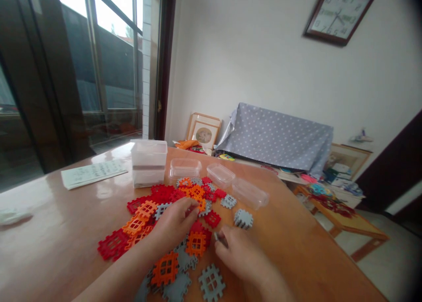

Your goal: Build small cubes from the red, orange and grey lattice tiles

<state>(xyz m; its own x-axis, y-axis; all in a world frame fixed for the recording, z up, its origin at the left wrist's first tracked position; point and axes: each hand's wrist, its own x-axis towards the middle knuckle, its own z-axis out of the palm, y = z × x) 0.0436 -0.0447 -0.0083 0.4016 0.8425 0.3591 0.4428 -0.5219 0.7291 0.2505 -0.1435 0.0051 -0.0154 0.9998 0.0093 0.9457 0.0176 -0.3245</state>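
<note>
The right hand (239, 249) pinched a grey piece (216, 236); whether the left hand (180, 214) grasped anything, I couldn't tell; its dragging risked scattering the pile (197, 243).

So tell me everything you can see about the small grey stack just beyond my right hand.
The grey stack is several pale grey pieces with toothed edges, piled one on another; they look like plastic. The exact count is too blurred to tell. It stands upright on the bare wooden tabletop, apart from the colourful pile, between your right hand and a clear container. Only the tabletop appears to touch it.
</note>
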